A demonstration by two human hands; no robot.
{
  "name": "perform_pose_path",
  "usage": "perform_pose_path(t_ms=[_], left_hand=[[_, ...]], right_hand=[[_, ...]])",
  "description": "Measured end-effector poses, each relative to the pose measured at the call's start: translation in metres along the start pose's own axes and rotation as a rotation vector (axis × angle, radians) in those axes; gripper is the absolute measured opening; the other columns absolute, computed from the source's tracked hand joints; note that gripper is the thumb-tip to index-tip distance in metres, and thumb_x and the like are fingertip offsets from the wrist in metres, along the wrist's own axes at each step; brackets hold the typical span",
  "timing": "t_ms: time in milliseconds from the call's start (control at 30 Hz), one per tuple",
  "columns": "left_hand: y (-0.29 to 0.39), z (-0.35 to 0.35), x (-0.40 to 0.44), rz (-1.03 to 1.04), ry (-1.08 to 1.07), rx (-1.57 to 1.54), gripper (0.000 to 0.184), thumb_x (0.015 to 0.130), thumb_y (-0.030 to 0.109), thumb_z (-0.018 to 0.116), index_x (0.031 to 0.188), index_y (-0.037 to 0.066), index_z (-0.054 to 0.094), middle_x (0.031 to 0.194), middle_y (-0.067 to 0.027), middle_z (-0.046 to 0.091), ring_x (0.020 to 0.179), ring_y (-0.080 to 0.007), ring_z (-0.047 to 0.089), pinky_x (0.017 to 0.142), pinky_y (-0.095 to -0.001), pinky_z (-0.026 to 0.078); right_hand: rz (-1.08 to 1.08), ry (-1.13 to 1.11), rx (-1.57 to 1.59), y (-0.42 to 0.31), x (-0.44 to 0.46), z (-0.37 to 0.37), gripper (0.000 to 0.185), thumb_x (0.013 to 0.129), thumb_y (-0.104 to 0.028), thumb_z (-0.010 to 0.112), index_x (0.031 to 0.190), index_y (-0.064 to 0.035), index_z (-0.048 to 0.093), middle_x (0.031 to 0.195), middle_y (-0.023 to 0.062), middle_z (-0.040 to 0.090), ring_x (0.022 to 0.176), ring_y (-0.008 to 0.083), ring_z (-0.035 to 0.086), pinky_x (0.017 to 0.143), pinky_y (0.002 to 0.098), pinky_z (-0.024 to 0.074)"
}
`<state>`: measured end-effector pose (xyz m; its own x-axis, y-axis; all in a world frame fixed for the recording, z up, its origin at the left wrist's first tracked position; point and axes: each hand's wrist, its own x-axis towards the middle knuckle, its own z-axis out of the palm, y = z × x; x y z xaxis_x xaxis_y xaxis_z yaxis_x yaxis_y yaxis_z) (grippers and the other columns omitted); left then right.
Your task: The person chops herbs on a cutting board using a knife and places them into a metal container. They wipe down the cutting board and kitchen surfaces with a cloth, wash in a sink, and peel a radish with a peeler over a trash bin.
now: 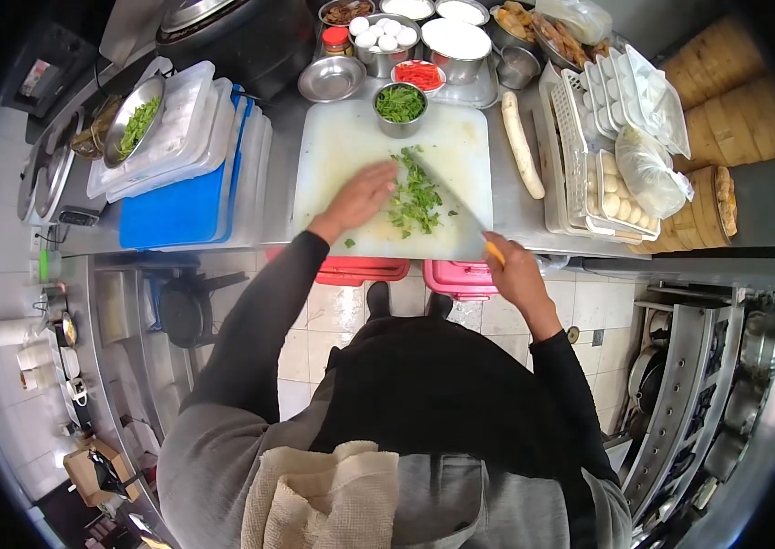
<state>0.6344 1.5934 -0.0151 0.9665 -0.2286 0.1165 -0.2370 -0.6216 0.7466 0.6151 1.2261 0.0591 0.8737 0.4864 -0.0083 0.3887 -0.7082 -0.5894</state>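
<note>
My right hand (517, 274) is wrapped around the yellow-orange handle of a kitchen knife (451, 197). The blade slants up and left over a loose pile of chopped green herbs (413, 206) on the white cutting board (328, 146). On the left side of the pile, my left hand (364, 194) is stretched out low over the board, its fingertips at the leaves. Whether it touches them I cannot tell. A metal bowl of chopped greens (400, 103) stands at the board's back edge.
Behind the board are a bowl of red strips (418, 75), a bowl of eggs (384, 35) and an empty metal dish (331, 79). A long pale roll of dough (522, 146) lies on the right, beside stacked white baskets (575, 105). Lidded plastic boxes (181, 128) stand left.
</note>
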Motion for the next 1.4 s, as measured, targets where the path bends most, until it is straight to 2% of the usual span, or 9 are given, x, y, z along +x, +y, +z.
perform_pose_path(t_ms=[133,200,467,533,633,800,1067,1200,1400], left_hand=[[0.029,0.000,-0.028,-0.037,0.202,-0.094,0.052,0.098,0.025,0.063,0.144,0.003,0.052,0.148,-0.0173,0.052,0.140,-0.0337,0.044,0.120,-0.0463,0.027],[0.049,-0.015,-0.048,-0.106,0.387,0.202,0.072,0.088,0.044,0.072,0.144,0.004,0.050,0.148,-0.0181,0.051,0.141,-0.0371,0.042,0.119,-0.0504,0.027],[0.030,-0.021,-0.114,-0.346,0.179,0.504,0.124,0.067,0.069,0.079,0.157,0.002,0.028,0.164,-0.0205,0.025,0.154,-0.0356,0.017,0.123,-0.0568,0.010],[0.033,-0.016,-0.086,-0.426,0.192,0.580,0.127,0.065,0.071,0.079,0.157,0.000,0.026,0.164,-0.0212,0.025,0.154,-0.0348,0.018,0.123,-0.0550,0.011],[0.025,0.003,-0.047,-0.305,0.173,0.581,0.136,0.061,0.078,0.076,0.156,-0.003,0.023,0.163,-0.0224,0.026,0.154,-0.0343,0.016,0.125,-0.0498,0.012],[0.067,0.039,-0.011,-0.132,0.081,0.431,0.133,0.064,0.074,0.078,0.154,-0.008,0.023,0.160,-0.0270,0.029,0.151,-0.0370,0.023,0.125,-0.0441,0.016],[0.064,0.039,-0.009,-0.267,0.385,0.030,0.114,0.069,0.051,0.087,0.150,-0.007,0.033,0.147,-0.0264,0.043,0.137,-0.0379,0.043,0.115,-0.0439,0.036],[0.084,0.002,-0.037,-0.394,0.062,0.405,0.108,0.069,0.041,0.089,0.148,-0.008,0.036,0.139,-0.0236,0.047,0.130,-0.0388,0.048,0.111,-0.0420,0.040],[0.057,0.017,-0.024,-0.417,0.130,0.011,0.119,0.060,0.040,0.093,0.149,-0.010,0.032,0.139,-0.0228,0.044,0.129,-0.0427,0.042,0.111,-0.0443,0.039]], right_hand=[[0.030,-0.029,0.088,-0.014,0.009,-0.020,0.033,0.089,-0.010,0.068,0.122,-0.0057,0.067,0.101,0.0242,0.070,0.091,0.0444,0.067,0.083,0.0464,0.0541],[-0.027,0.022,0.078,-0.011,0.028,-0.026,0.031,0.089,-0.009,0.068,0.120,-0.0050,0.068,0.100,0.0249,0.070,0.091,0.0442,0.067,0.083,0.0455,0.0541],[-0.084,-0.166,0.103,-0.002,0.006,-0.020,0.033,0.097,-0.017,0.062,0.127,-0.0045,0.062,0.088,0.0208,0.069,0.073,0.0350,0.067,0.071,0.0405,0.0546],[0.377,-0.209,0.629,0.020,-0.007,-0.016,0.036,0.100,-0.020,0.059,0.132,-0.0035,0.057,0.085,0.0130,0.068,0.066,0.0227,0.066,0.059,0.0321,0.0537],[0.467,-0.176,0.869,0.048,-0.030,-0.012,0.025,0.103,-0.020,0.049,0.120,-0.0043,0.058,0.078,0.0060,0.063,0.059,0.0142,0.060,0.050,0.0265,0.0477],[0.626,-0.092,1.049,0.060,-0.056,0.012,0.019,0.104,-0.018,0.043,0.108,-0.0058,0.056,0.073,0.0056,0.060,0.054,0.0145,0.055,0.047,0.0278,0.0446],[0.552,-0.137,0.902,-0.010,-0.022,0.058,0.023,0.107,-0.025,0.043,0.115,-0.0073,0.055,0.074,0.0054,0.060,0.053,0.0136,0.057,0.046,0.0278,0.0457],[0.554,-0.190,0.829,-0.023,-0.013,0.060,0.023,0.107,-0.025,0.044,0.113,-0.0061,0.056,0.073,0.0040,0.060,0.054,0.0113,0.057,0.047,0.0268,0.0475],[0.362,-0.177,0.621,-0.035,-0.007,0.059,0.027,0.103,-0.025,0.053,0.120,-0.0062,0.062,0.071,0.0092,0.060,0.062,0.0172,0.061,0.059,0.0342,0.0497]])
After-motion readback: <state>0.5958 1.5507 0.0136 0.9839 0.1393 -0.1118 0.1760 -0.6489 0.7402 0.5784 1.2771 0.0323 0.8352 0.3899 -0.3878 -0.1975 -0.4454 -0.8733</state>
